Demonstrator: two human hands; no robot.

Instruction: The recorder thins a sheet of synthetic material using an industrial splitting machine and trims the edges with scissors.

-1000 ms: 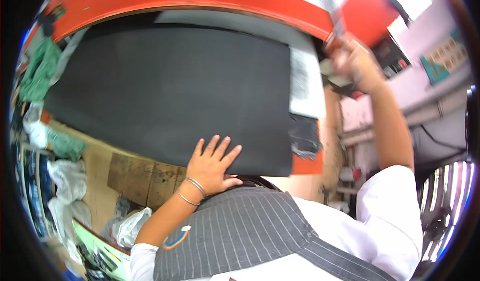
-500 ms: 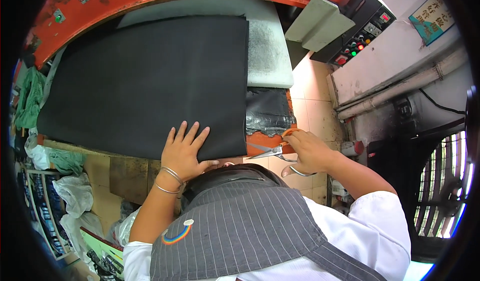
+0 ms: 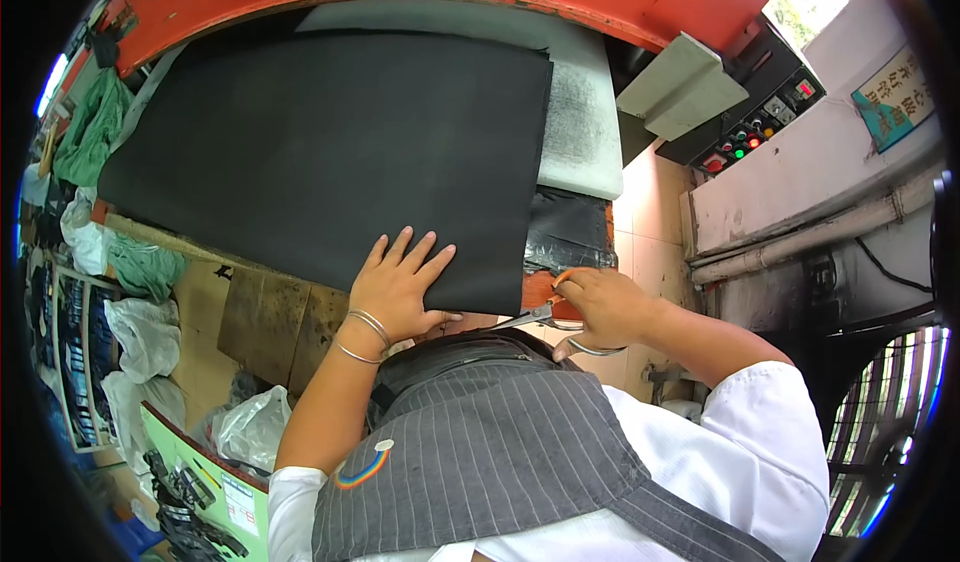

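Left hand (image 3: 400,287) flat on black sheet (image 3: 330,152); right hand (image 3: 605,307) seemingly grips scissors (image 3: 535,317)

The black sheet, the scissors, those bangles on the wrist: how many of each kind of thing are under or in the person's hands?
Black sheet, under the left hand: 1
Scissors, in the right hand: 1
White pad beneath the sheet: 1
Bangles on the left wrist: 2, as far as I can tell
Total: 5
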